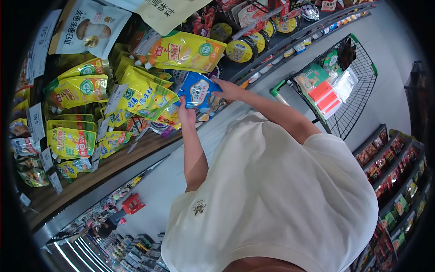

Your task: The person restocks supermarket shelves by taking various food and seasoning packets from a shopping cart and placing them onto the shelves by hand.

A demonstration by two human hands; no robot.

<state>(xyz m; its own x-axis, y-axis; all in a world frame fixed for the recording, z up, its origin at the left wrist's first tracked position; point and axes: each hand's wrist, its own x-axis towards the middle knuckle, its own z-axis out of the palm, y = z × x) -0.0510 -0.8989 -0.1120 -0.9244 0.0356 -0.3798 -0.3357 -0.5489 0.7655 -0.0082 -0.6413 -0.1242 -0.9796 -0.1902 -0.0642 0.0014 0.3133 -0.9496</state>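
Note:
Between my two hands is a blue packet (198, 92) with white lettering, held up in front of the shelf. My left hand (186, 114) grips its lower left edge with the thumb on the front. On the other side, my right hand (226, 90) pinches the right edge. Yellow-green seasoning pouches (147, 93) hang just left of the packet. Above it is a larger yellow pouch (181, 51) with a spout. The fingers behind the packet are hidden.
A shopping cart (358, 97) with several packages stands to the right on the grey floor. Price tags (36, 121) line the shelf edge (90, 186). Shelves of packets (385, 158) rise at the far right. A red basket (132, 204) and a person (106, 226) appear at lower left.

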